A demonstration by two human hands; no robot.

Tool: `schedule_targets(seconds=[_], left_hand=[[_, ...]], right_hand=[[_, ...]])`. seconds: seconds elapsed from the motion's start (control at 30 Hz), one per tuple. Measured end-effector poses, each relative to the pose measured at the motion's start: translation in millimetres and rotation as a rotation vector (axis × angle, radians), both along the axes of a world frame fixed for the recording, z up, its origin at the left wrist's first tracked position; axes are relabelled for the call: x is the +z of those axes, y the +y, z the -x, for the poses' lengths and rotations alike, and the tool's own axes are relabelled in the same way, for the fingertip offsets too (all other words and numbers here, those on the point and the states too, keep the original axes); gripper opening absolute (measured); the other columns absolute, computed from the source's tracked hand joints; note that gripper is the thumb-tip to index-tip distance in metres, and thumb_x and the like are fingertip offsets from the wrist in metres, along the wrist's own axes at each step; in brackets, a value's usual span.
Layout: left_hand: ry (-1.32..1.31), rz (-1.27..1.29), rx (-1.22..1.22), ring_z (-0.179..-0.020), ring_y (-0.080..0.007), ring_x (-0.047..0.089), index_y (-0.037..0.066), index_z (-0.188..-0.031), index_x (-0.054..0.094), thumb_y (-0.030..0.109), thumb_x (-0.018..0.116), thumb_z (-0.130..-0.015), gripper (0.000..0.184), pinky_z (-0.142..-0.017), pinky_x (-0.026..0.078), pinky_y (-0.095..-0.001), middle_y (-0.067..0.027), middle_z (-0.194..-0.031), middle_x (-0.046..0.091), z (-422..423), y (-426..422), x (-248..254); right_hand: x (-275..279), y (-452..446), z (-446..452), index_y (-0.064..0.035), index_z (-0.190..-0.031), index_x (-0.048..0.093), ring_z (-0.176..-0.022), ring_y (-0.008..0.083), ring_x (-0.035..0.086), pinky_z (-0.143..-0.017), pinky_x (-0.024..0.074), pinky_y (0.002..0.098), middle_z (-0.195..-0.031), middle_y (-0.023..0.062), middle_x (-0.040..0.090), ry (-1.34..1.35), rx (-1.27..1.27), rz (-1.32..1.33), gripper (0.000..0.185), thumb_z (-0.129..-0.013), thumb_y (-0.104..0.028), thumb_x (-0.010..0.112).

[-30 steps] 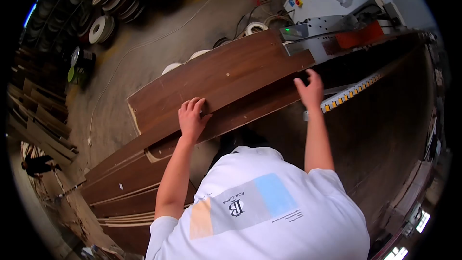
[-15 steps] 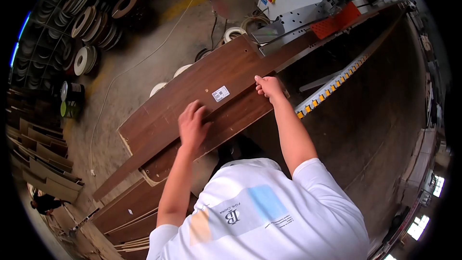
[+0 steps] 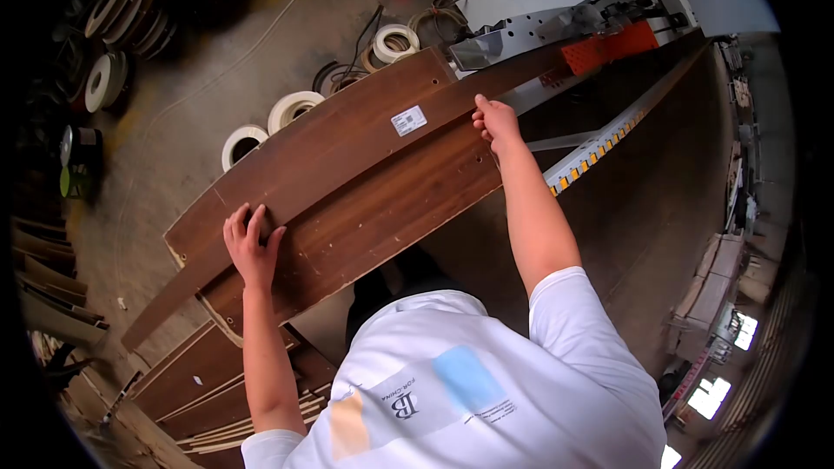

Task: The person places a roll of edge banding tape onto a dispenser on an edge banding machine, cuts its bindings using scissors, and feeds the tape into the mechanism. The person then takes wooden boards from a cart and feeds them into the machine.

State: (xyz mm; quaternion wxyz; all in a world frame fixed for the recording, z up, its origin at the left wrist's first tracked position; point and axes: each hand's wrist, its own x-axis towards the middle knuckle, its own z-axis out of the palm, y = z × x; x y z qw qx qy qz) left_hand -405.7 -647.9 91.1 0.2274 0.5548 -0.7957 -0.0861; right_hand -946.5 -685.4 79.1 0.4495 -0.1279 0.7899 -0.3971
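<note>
A long narrow dark-brown wooden strip (image 3: 340, 181) lies lengthwise over wider brown panels and runs up toward a machine at the upper right. My left hand (image 3: 252, 247) rests on the strip toward its lower left end, fingers spread. My right hand (image 3: 497, 124) has its fingers curled in a pinch at the strip's near edge, closer to the machine. Behind the strip, a wide brown panel (image 3: 287, 152) bears a white label (image 3: 408, 121). Another wide panel (image 3: 382, 234) sits on the near side, below the strip.
The machine has a red guard (image 3: 612, 48) at the strip's far end. A rail with yellow rollers (image 3: 599, 152) stands to the right. White rolls of edging (image 3: 294, 109) lie on the floor behind the panels. More brown boards (image 3: 200, 382) are stacked at lower left.
My left hand has moved left along the strip and now lies on it with fingers spread. My right hand stays pinched at the near edge, closer to the machine. The view has shifted.
</note>
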Motion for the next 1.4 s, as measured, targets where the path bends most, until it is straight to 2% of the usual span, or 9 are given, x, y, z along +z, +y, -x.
schedule_targets(seconds=[0.3, 0.47, 0.5, 0.83, 0.97, 1.07, 1.17, 1.3, 1.4], left_hand=[[-0.026, 0.101, 0.015, -0.130, -0.0362, 0.055, 0.015, -0.128, 0.068, 0.023, 0.088, -0.071, 0.061, -0.115, 0.040, -0.0530, -0.0118, -0.142, 0.060, 7.9, -9.9, -16.1], [-0.023, 0.062, 0.017, -0.135, -0.0345, 0.055, 0.015, -0.128, 0.068, 0.030, 0.086, -0.077, 0.055, -0.116, 0.039, -0.0534, -0.0121, -0.144, 0.060, 1.3, -13.7, -27.8], [-0.029, 0.063, 0.009, -0.132, -0.0337, 0.057, 0.014, -0.123, 0.071, 0.037, 0.080, -0.085, 0.045, -0.116, 0.038, -0.0531, -0.0118, -0.141, 0.063, -0.4, -15.2, -31.3], [0.249, -0.162, -0.143, -0.119, -0.0412, 0.061, 0.003, -0.116, 0.066, 0.005, 0.076, -0.086, 0.031, -0.105, 0.048, -0.0624, -0.0166, -0.121, 0.070, -34.1, 2.3, -25.6], [0.499, -0.436, -0.160, -0.089, -0.0297, 0.062, 0.003, -0.116, 0.066, 0.006, 0.076, -0.082, 0.036, -0.081, 0.050, -0.0460, -0.0114, -0.098, 0.069, -34.5, 17.6, -2.7], [0.623, -0.046, -0.432, -0.049, -0.0142, 0.058, 0.001, -0.103, 0.078, 0.020, 0.079, -0.090, 0.023, -0.040, 0.038, -0.0253, -0.0077, -0.084, 0.077, -27.4, 6.8, -48.0], [0.652, -0.239, -0.412, -0.050, -0.0131, 0.056, 0.002, -0.101, 0.077, 0.018, 0.080, -0.088, 0.021, -0.042, 0.039, -0.0268, -0.0086, -0.083, 0.073, -16.9, 8.7, -43.4], [0.375, -0.488, -0.454, -0.057, -0.0139, 0.060, 0.003, -0.111, 0.074, 0.016, 0.077, -0.091, 0.023, -0.048, 0.043, -0.0263, -0.0057, -0.085, 0.071, -12.3, 1.7, -39.4], [0.315, -0.508, -0.442, -0.065, -0.0185, 0.063, 0.007, -0.107, 0.069, 0.023, 0.075, -0.087, 0.027, -0.063, 0.054, -0.0367, -0.0101, -0.084, 0.068, -12.9, 23.3, -39.8]], right_hand=[[-7.9, -5.2, 19.9, -0.0132, -0.084, 0.062, -0.056, 0.0043, 0.055, -0.049, 0.0436, 0.0213, -0.072, -0.0054, 0.061, 0.002, -0.035, -0.021, 0.033, -0.100, -0.041, 0.069], [-7.7, -5.1, 13.4, -0.0131, -0.092, 0.065, -0.056, 0.0056, 0.056, -0.050, 0.0500, 0.0227, -0.071, -0.0048, 0.060, 0.074, -0.057, -0.024, 0.030, -0.099, -0.042, 0.071], [-7.9, -5.9, 12.5, -0.0121, -0.091, 0.064, -0.056, 0.0053, 0.056, -0.049, 0.0501, 0.0227, -0.070, -0.0048, 0.059, 0.091, -0.057, -0.026, 0.031, -0.099, -0.041, 0.071], [-19.4, -5.5, -0.3, -0.0169, -0.086, 0.060, -0.054, 0.0025, 0.049, -0.045, 0.0401, 0.0195, -0.067, -0.0089, 0.052, 0.301, -0.094, -0.021, 0.031, -0.103, -0.043, 0.065], [-20.9, -7.1, -11.2, -0.0201, -0.085, 0.060, -0.055, 0.0010, 0.047, -0.046, 0.0361, 0.0192, -0.067, -0.0121, 0.052, 0.359, -0.096, -0.030, 0.030, -0.104, -0.044, 0.063], [-19.7, -7.3, -9.2, -0.0205, -0.087, 0.061, -0.055, 0.0009, 0.047, -0.046, 0.0361, 0.0190, -0.068, -0.0127, 0.052, 0.347, -0.082, -0.040, 0.031, -0.104, -0.046, 0.062], [-18.8, -8.0, -8.5, -0.0203, -0.087, 0.061, -0.055, 0.0013, 0.047, -0.046, 0.0356, 0.0194, -0.068, -0.0124, 0.052, 0.351, -0.081, -0.046, 0.032, -0.103, -0.047, 0.062], [-13.3, -10.7, -15.1, -0.0198, -0.088, 0.062, -0.053, 0.0003, 0.048, -0.045, 0.0369, 0.0181, -0.068, -0.0115, 0.054, 0.339, -0.056, -0.097, 0.032, -0.104, -0.047, 0.061], [-4.8, -10.0, -21.1, -0.0205, -0.091, 0.065, -0.047, 0.0000, 0.050, -0.042, 0.0373, 0.0168, -0.065, -0.0107, 0.057, 0.295, 0.017, -0.161, 0.029, -0.106, -0.044, 0.058]])
